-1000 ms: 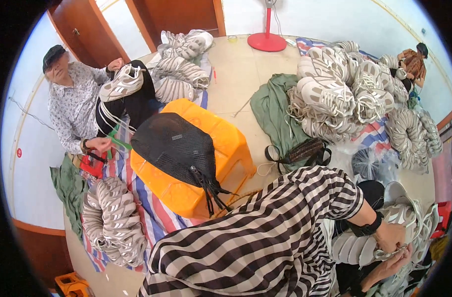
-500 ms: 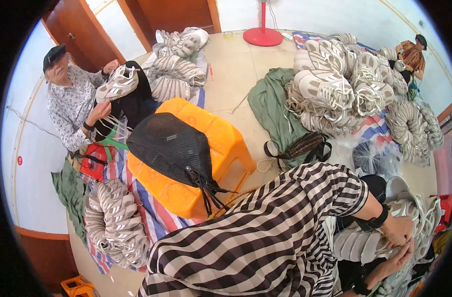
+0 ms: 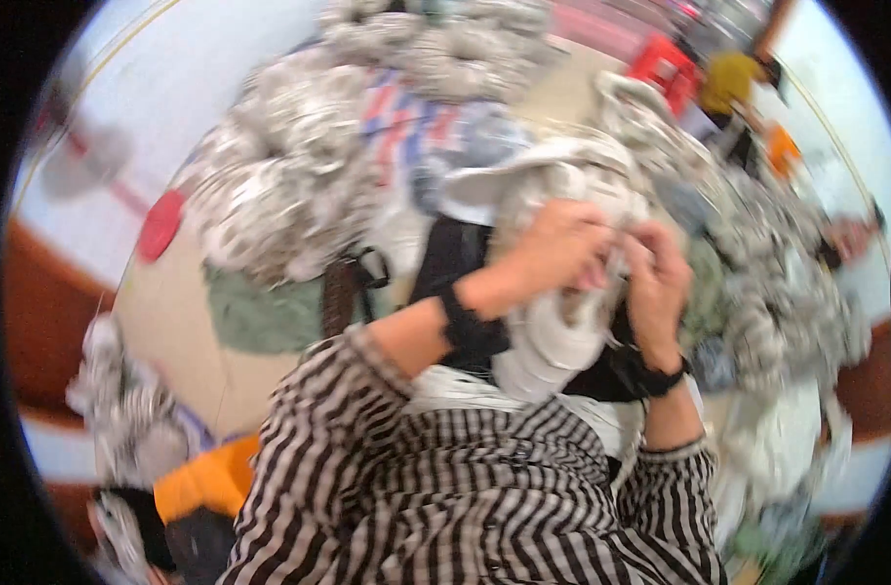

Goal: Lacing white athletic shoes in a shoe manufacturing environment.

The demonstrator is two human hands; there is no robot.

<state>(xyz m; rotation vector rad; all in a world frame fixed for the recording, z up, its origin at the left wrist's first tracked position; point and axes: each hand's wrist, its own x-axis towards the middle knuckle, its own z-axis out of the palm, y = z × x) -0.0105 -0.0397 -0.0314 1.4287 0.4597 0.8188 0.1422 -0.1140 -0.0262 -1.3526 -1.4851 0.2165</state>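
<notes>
A bundle of off-white and beige sneakers [image 3: 557, 341] lies across my lap, nested one in another. Over its upper part, my left hand [image 3: 567, 249] has its fingers curled in and closed. Close beside it, to the right, my right hand [image 3: 658, 278] is closed in a pinch, its thumb and fingers near the same shoe. Blur hides what either hand grips; a lace is too smeared to make out. A white shoe tongue or flap [image 3: 475, 195] sticks out left of the bundle. Dark wristbands circle both my wrists.
Heaps of similar shoes [image 3: 279, 166] lie ahead to the left, and more [image 3: 777, 273] to the right. A green cloth [image 3: 265, 307] and a brown strapped bag [image 3: 338, 297] rest on the floor. An orange stool [image 3: 206, 478] stands lower left. Another person [image 3: 733, 88] sits far right.
My view has swung to the right, bringing my lap and both hands to the middle. The hands stay at the shoe bundle, with their fingers close together.
</notes>
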